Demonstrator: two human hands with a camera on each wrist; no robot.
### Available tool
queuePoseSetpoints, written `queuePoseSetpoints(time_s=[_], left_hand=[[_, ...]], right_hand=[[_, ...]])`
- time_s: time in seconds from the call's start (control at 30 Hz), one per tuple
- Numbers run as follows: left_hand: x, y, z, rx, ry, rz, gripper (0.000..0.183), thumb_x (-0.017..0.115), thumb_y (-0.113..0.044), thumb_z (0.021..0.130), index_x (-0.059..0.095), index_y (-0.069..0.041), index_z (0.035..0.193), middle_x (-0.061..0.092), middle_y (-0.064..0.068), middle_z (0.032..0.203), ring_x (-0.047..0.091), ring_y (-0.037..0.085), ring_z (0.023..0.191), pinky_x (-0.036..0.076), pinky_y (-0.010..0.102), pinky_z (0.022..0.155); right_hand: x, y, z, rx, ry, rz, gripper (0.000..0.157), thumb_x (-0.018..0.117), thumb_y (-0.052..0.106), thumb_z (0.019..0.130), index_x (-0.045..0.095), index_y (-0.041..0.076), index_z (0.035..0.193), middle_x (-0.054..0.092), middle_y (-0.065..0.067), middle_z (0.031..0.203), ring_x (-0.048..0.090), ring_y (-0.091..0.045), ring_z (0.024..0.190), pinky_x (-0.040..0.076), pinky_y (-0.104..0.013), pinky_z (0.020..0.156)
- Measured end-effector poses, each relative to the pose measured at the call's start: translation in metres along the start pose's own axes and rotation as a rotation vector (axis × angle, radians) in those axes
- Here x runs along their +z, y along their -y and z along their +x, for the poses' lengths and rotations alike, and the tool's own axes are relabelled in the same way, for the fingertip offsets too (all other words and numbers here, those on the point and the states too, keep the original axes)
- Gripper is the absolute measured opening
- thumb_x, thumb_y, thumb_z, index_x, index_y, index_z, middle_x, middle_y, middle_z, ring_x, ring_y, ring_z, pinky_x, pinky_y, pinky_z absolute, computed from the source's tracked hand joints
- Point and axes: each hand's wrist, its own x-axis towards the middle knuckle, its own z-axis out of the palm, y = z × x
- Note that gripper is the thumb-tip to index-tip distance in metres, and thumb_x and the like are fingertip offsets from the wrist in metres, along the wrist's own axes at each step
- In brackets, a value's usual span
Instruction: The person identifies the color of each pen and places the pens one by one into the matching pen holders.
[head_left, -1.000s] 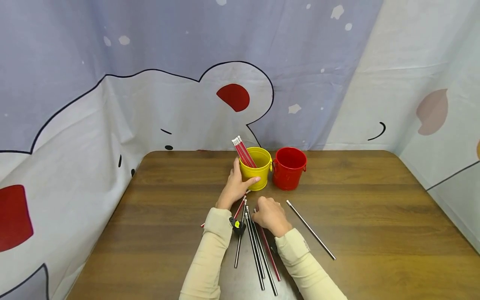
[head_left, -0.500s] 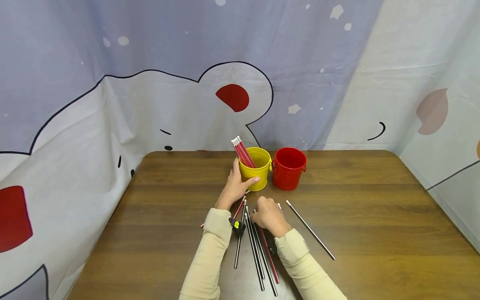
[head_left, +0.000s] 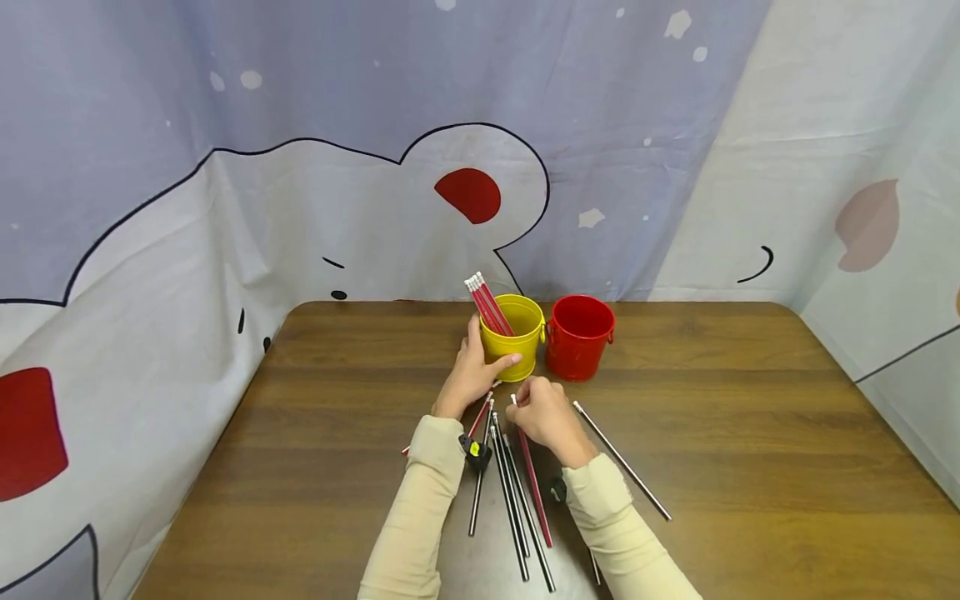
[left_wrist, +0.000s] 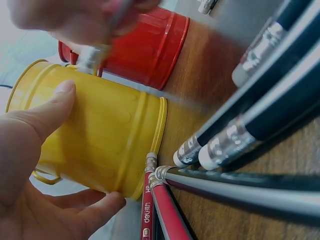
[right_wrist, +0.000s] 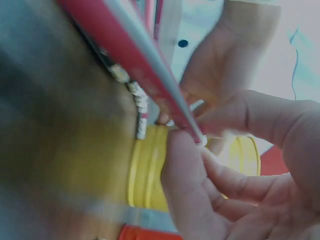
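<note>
One red pencil [head_left: 531, 471] is pinched near its eraser end by the right hand [head_left: 546, 414], fingers curled round it; its far end points back toward the person and seems to lie low over the table [head_left: 750, 433], though contact cannot be told. The right wrist view shows fingertips closed on the shaft just in front of the yellow bucket [head_left: 512, 336].

Left hand [head_left: 471, 372] grips the yellow bucket, thumb across the near side, fingers wrapped behind, as the left wrist view confirms. Inside it a bunch of red pencils [head_left: 487, 304] leans to the left, eraser ends up. Red bucket [head_left: 578, 335] stands just beside it on the right; touching or not, cannot tell.

Several black pencils [head_left: 512, 500] lie side by side between the forearms, just beside the held pencil. Another red pencil [head_left: 477, 419] lies under the left wrist. One black pencil [head_left: 621, 459] lies apart to the right.

Risks, as judged:
- A grip so near one end leaves a long free shaft; it could swing, pivot in the fingers or drop.
- The trailing end may drag across the black pencils and scatter or roll them.
- The leaning bunch crowds the bucket mouth; an entering pencil could catch on it and glance off the rim.
- A light bucket could tip if the left hand's hold slackens.
</note>
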Motion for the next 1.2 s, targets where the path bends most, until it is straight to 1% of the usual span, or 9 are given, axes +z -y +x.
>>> queuePoseSetpoints(time_s=[0.1,0.27,0.43,0.57,0.87,1.07,1.13,1.17,1.2], left_hand=[[0.000,0.001,0.000,0.016,-0.007,0.002,0.094,0.068,-0.046,0.078,0.004,-0.031,0.145,0.041,0.013,0.129,0.040,0.031,0.120,0.033,0.052,0.101],[0.001,0.000,-0.001,0.023,-0.014,-0.002,0.094,0.068,-0.044,0.078,0.004,-0.030,0.145,0.043,0.014,0.128,0.041,0.032,0.119,0.034,0.053,0.099],[0.001,-0.002,-0.002,0.024,-0.012,-0.004,0.095,0.069,-0.043,0.078,0.004,-0.030,0.146,0.042,0.016,0.128,0.041,0.032,0.119,0.035,0.052,0.099],[0.001,-0.001,-0.002,0.034,-0.012,-0.009,0.094,0.069,-0.042,0.078,0.004,-0.029,0.145,0.042,0.016,0.129,0.040,0.032,0.119,0.034,0.051,0.099],[0.001,-0.002,0.001,0.036,-0.016,-0.006,0.094,0.069,-0.044,0.078,0.005,-0.029,0.145,0.043,0.016,0.129,0.040,0.032,0.119,0.035,0.050,0.099],[0.000,-0.001,0.001,0.037,-0.014,-0.008,0.094,0.069,-0.044,0.078,0.005,-0.029,0.145,0.042,0.015,0.129,0.040,0.032,0.119,0.035,0.050,0.099],[0.000,-0.001,0.001,0.038,-0.014,-0.009,0.094,0.069,-0.043,0.078,0.005,-0.029,0.145,0.042,0.016,0.129,0.040,0.032,0.119,0.034,0.051,0.099],[0.000,0.000,0.001,0.041,-0.016,-0.007,0.094,0.069,-0.044,0.077,0.005,-0.029,0.145,0.043,0.015,0.129,0.040,0.032,0.119,0.035,0.051,0.099],[0.000,0.000,0.002,0.042,-0.015,-0.006,0.094,0.069,-0.044,0.077,0.005,-0.029,0.145,0.043,0.015,0.129,0.041,0.032,0.118,0.035,0.051,0.099]], right_hand=[[-0.007,0.001,0.000,-0.046,-0.079,0.056,0.011,0.067,0.011,0.072,0.060,0.006,0.078,0.056,-0.001,0.064,0.049,-0.014,0.056,0.043,-0.025,0.052],[-0.017,0.002,-0.002,-0.131,-0.202,0.153,0.008,0.064,0.009,0.073,0.061,0.005,0.079,0.060,-0.004,0.068,0.052,-0.015,0.058,0.048,-0.026,0.055],[-0.021,0.003,-0.003,-0.213,-0.294,0.229,0.005,0.063,0.007,0.074,0.061,0.005,0.079,0.060,-0.005,0.070,0.055,-0.015,0.060,0.050,-0.025,0.059],[-0.022,0.003,-0.002,-0.272,-0.356,0.269,0.005,0.062,0.005,0.075,0.061,0.003,0.079,0.060,-0.005,0.070,0.055,-0.015,0.061,0.050,-0.024,0.059],[-0.026,0.005,-0.002,-0.375,-0.447,0.316,0.007,0.064,0.005,0.077,0.062,0.004,0.083,0.062,-0.004,0.073,0.056,-0.014,0.063,0.050,-0.026,0.059],[-0.026,0.005,-0.003,-0.452,-0.493,0.337,0.010,0.065,0.004,0.077,0.062,0.003,0.086,0.061,-0.004,0.076,0.057,-0.014,0.064,0.052,-0.029,0.056],[-0.026,0.006,-0.003,-0.483,-0.510,0.354,0.010,0.065,0.004,0.078,0.062,0.003,0.087,0.061,-0.004,0.077,0.057,-0.014,0.065,0.052,-0.028,0.055],[-0.029,0.010,-0.006,-0.491,-0.512,0.364,0.011,0.065,0.002,0.078,0.062,0.002,0.088,0.061,-0.005,0.078,0.058,-0.015,0.066,0.053,-0.029,0.055],[-0.031,0.014,-0.008,-0.505,-0.520,0.370,0.011,0.065,0.000,0.078,0.061,0.000,0.088,0.061,-0.007,0.078,0.058,-0.017,0.066,0.053,-0.026,0.055]])
